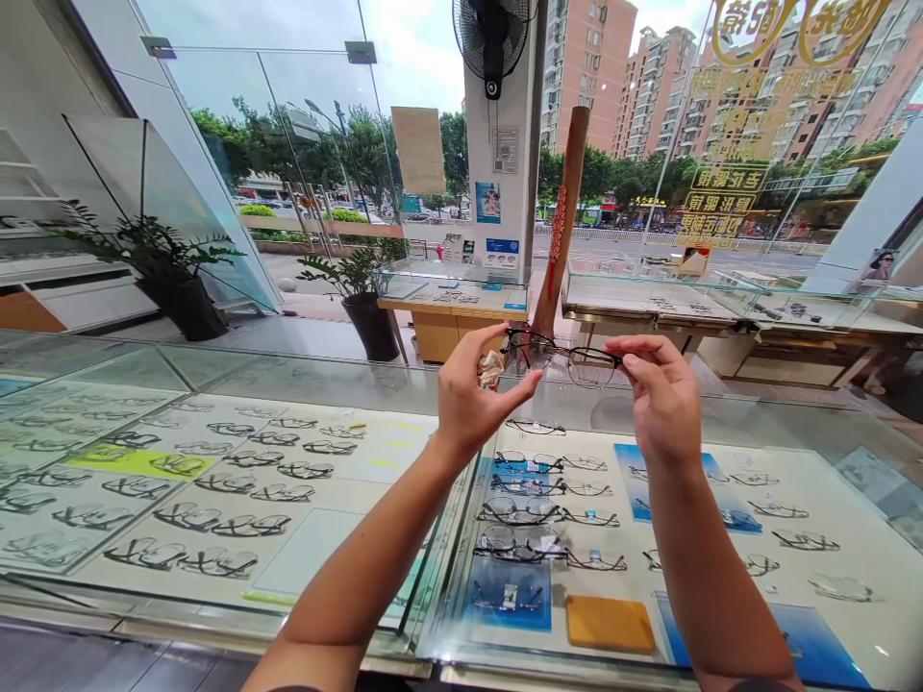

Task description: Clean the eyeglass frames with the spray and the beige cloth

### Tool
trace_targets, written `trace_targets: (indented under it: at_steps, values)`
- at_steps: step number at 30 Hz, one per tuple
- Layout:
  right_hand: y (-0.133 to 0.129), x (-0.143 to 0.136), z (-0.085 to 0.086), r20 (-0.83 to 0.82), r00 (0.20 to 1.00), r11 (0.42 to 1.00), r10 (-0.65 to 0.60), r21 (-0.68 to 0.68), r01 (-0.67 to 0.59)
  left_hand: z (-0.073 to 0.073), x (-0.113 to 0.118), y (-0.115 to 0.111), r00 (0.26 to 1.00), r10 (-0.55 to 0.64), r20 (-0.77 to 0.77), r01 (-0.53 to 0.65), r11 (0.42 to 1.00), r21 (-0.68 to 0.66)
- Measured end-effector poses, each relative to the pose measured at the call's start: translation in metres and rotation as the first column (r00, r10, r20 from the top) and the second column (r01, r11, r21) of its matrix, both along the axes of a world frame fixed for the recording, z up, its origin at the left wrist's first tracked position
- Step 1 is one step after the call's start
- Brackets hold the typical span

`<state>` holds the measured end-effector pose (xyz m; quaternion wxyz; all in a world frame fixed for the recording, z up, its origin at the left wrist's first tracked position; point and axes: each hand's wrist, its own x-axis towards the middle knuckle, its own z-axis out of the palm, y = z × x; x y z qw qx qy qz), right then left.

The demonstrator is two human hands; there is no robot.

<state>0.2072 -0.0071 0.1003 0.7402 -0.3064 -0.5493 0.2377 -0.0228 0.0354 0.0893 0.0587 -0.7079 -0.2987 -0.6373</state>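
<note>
A pair of dark-rimmed eyeglasses is held up above the glass display case. My left hand is at the left end of the frame, its thumb and fingers curved around that lens, with a crumpled pale cloth against the palm. At the right end, my right hand pinches the glasses near the hinge. Beneath the glass, rows of eyeglasses lie on a white surface, along with a yellow-orange block.
The glass display case spans the front. Beyond it stand a potted plant, another potted plant, a wooden counter, a tall wooden post and further glass cases. A fan hangs on the pillar.
</note>
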Motion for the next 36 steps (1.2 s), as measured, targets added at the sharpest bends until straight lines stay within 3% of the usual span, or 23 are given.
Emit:
trace_targets:
  at_steps: [2, 4, 8, 14, 23, 36]
  values:
    - [0.001, 0.005, 0.0, 0.183, 0.976, 0.993, -0.121, 0.022, 0.119, 0.001, -0.001, 0.0, 0.998, 0.006, -0.068, -0.007, 1.0, -0.009]
    - [0.001, 0.009, 0.001, 0.405, 0.896, 0.982, -0.184, 0.029, 0.189, 0.002, -0.002, -0.001, 0.985, 0.021, -0.172, -0.025, 0.999, -0.023]
    - [0.005, 0.013, -0.001, 0.639, 0.766, 0.989, -0.072, -0.055, 0.139, 0.002, -0.002, -0.006, 0.943, 0.052, -0.328, -0.075, 0.995, -0.059]
    - [0.009, 0.013, -0.003, 0.692, 0.721, 0.988, 0.05, -0.139, 0.065, 0.002, 0.0, -0.013, 0.923, 0.045, -0.381, -0.081, 0.994, -0.078]
    - [0.009, 0.016, 0.0, 0.64, 0.736, 0.965, 0.221, -0.252, -0.071, 0.002, -0.003, -0.006, 0.952, -0.097, -0.29, 0.058, 0.988, -0.143]
    - [0.007, 0.014, 0.0, 0.586, 0.772, 0.956, 0.246, -0.279, -0.092, 0.004, -0.003, -0.004, 0.957, -0.256, -0.139, 0.2, 0.923, -0.329]
